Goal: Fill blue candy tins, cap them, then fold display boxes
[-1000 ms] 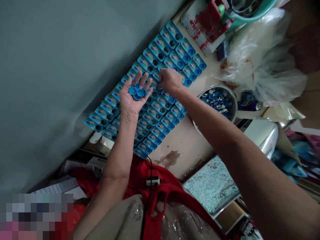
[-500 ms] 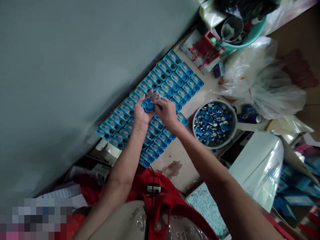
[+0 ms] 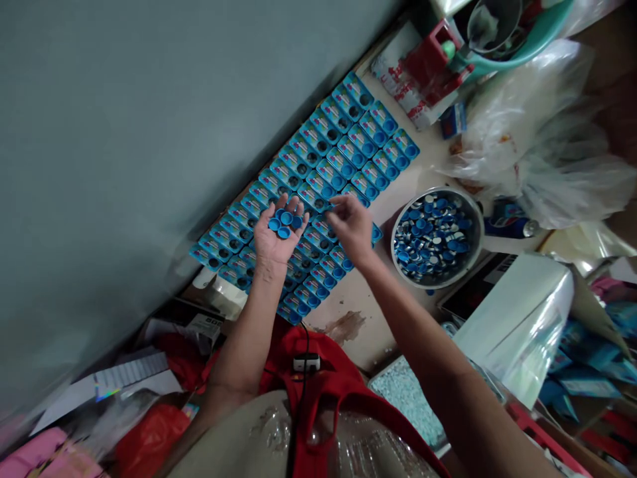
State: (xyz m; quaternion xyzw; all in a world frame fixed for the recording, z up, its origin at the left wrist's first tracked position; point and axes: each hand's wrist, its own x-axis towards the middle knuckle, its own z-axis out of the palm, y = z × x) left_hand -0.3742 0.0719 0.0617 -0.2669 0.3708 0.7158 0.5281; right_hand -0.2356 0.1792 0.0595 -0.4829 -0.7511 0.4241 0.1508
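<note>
My left hand (image 3: 276,240) is palm up with its fingers slightly curled, cradling several small round blue caps (image 3: 284,231). Just right of it, my right hand (image 3: 351,226) has its thumb and fingers pinched over the rows, with what looks like one blue cap at the fingertips, partly hidden. Beneath both hands lie rows of blue printed packs (image 3: 338,166), each with a round recess at one end. Along the wall side these recesses look dark; in the rows nearer the bowl many hold blue discs.
A round metal bowl (image 3: 478,245) full of blue and silver caps stands right of the packs. Beyond are clear plastic bags (image 3: 527,139), a teal basin (image 3: 532,60) and a red holder (image 3: 432,56). A grey wall (image 3: 149,133) borders the left.
My right hand has moved away from the left palm to the right, over the packs. The left hand has shifted slightly left and down, and its palm is more exposed. The view has shifted.
</note>
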